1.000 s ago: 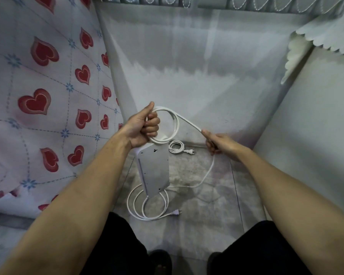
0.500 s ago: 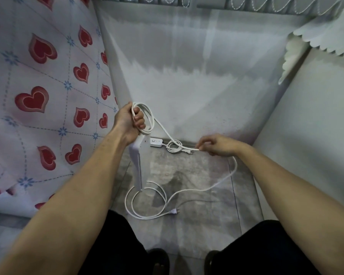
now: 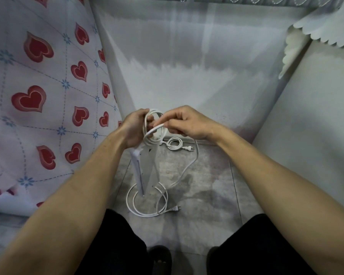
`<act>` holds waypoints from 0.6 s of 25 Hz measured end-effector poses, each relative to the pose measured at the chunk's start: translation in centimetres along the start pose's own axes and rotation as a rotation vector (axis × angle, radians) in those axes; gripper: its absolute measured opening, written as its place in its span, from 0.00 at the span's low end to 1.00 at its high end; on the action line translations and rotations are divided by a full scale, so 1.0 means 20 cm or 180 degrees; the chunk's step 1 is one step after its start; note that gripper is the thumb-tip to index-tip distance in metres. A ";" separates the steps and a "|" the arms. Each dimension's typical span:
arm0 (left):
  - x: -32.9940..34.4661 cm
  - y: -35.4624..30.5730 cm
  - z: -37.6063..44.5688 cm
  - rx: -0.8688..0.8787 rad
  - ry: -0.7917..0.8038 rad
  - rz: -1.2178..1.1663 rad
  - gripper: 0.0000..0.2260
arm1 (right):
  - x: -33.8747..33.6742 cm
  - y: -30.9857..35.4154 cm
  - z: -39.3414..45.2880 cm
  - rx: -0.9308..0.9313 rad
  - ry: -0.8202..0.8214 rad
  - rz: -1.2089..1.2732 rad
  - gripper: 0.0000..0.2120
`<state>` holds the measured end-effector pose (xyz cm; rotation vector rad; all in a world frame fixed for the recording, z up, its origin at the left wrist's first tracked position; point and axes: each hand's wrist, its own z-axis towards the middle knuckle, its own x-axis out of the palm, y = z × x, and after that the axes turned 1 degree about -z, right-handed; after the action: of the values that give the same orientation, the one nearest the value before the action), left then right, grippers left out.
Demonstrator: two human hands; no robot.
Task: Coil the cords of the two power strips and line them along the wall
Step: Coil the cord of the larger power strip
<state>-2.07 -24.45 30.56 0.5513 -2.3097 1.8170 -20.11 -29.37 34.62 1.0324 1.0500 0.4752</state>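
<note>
Left hand [image 3: 134, 127]: grips the cord loops [image 3: 153, 133] and the top of the power strip [image 3: 147, 169], mid frame.
Right hand [image 3: 187, 123]: pinches the loose cord [image 3: 189, 167].
Do well: lay each loop same size, no twists.
Other strip's coil [image 3: 174, 144]: on the floor by the wall [image 3: 187, 76].

Left hand [image 3: 134, 127] fingers: I cannot count them; white cord loops cover them.
Right hand [image 3: 189, 122] fingertips: mostly hidden behind the loops.
White flat power strip [image 3: 149, 169] sockets: I see only its back and one edge; the top end is behind the left hand.
Second strip body: mostly hidden behind the hands; only its small white coiled cord [image 3: 174, 144] shows.
Heart-patterned cloth [image 3: 38, 100]: cut off at the left and top edges.
Dark shoes [image 3: 160, 257]: too dim to make out.
</note>
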 end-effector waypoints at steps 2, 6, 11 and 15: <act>0.03 0.01 -0.01 -0.0111 0.0167 0.0195 0.16 | 0.00 0.01 0.00 -0.0124 -0.0275 0.0049 0.10; 0.09 0.02 -0.02 -0.0564 0.0882 0.0434 0.17 | -0.05 -0.08 0.02 -0.0073 -0.1099 -0.0181 0.03; 0.14 0.01 -0.03 -0.0751 0.1104 0.0328 0.26 | -0.13 -0.25 -0.01 0.0295 -0.1631 -0.0311 0.13; 0.12 0.01 -0.04 -0.0733 0.1041 0.0304 0.27 | -0.15 -0.34 -0.06 0.0708 -0.1344 -0.0254 0.19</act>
<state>-4.36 -24.17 31.43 0.1022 -2.3019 1.5124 -23.37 -34.28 30.05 1.2181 0.7709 0.0664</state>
